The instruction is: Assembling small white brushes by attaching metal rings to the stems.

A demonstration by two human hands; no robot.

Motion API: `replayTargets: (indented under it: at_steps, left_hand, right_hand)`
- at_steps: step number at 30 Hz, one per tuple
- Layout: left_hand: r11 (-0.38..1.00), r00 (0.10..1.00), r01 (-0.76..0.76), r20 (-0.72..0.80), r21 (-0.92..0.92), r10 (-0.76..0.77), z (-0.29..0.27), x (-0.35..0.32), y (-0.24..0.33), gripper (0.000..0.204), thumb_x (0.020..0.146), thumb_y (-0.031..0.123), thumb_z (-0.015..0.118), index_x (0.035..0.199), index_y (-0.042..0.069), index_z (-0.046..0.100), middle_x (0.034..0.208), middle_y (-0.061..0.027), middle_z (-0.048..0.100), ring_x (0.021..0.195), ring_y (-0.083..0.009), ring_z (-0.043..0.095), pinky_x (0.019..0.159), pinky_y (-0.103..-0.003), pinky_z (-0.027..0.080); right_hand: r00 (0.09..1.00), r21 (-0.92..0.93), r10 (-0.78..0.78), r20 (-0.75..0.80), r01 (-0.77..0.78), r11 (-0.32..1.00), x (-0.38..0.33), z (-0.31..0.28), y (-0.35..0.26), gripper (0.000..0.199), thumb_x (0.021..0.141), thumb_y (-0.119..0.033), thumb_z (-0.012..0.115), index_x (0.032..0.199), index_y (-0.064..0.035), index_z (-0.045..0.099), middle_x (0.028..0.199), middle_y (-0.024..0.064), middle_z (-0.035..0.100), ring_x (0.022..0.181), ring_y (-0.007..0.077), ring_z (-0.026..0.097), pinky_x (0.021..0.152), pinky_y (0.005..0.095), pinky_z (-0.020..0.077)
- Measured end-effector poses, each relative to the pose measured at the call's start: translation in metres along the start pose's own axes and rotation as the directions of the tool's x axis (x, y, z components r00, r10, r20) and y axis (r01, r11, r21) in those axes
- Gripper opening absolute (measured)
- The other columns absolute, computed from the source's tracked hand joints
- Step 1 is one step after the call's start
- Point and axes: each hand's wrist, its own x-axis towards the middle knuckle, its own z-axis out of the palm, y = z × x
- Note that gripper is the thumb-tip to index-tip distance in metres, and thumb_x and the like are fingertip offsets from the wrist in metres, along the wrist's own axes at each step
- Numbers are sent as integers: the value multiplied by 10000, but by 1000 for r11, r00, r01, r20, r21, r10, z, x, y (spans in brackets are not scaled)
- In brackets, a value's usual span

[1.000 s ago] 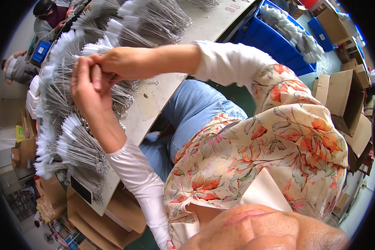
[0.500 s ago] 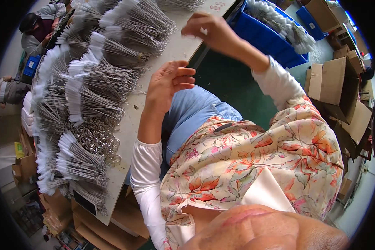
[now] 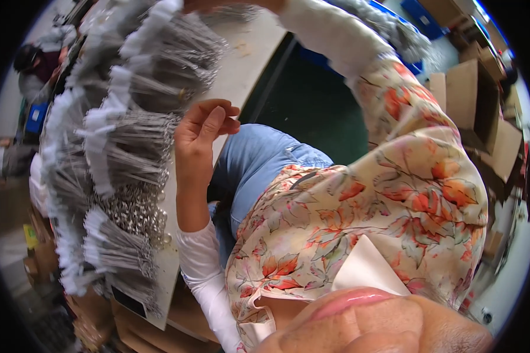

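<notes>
My left hand (image 3: 203, 132) is raised beside the table's edge, loosely curled with the thumb apart and nothing visible in it. Nearest to it are the wire handles of a bundle of white-bristled cleaning brushes (image 3: 132, 132). My right hand (image 3: 232, 5) is stretched over the far end of the table, blurred and cut off by the upper edge, so its fingers cannot be made out. Several more brush bundles (image 3: 174, 47) lie along the table, bristles to the left and looped wire ends to the right. A heap of shiny wire loops (image 3: 138, 209) lies among the nearer bundles.
The pale tabletop (image 3: 241, 56) shows along its right edge. A dark flat device (image 3: 128, 301) lies at the near corner. Behind my right arm stands a blue crate (image 3: 415, 66) of brushes, with open cardboard boxes (image 3: 474, 97) farther right. Another person (image 3: 38, 65) sits at the far left.
My right hand has moved up and left, from beside the table's edge to over its far end. My left hand has shifted slightly left and down.
</notes>
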Motion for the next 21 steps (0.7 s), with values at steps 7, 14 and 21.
replayTargets:
  at_steps: [7,14,21]
  left_hand:
    - [946,844,-313,430,-88,320,140,-6,54,348,872,37,588,1196,-67,511,1104,-166,601,963,-198,611,890,-298,476]
    - [977,937,-103,311,-187,158,128,-7,37,394,793,117,722,1098,-39,529,1114,-105,485,931,-173,578,832,-291,489]
    - [894,838,-447,330,-40,434,136,-36,39,213,745,-16,687,908,-3,549,899,-95,587,841,-177,583,771,-315,464]
  right_hand:
    - [979,-63,74,-190,-87,994,-1,-55,137,220,796,-168,629,995,-98,693,809,65,665,727,161,645,593,311,527]
    - [976,-99,-20,-218,-2,995,37,-53,95,218,796,-166,625,992,-100,694,816,68,666,729,166,646,596,315,528]
    - [962,-127,-14,-272,-21,992,45,-58,87,216,796,-164,622,989,-101,695,823,72,668,730,171,647,599,319,530]
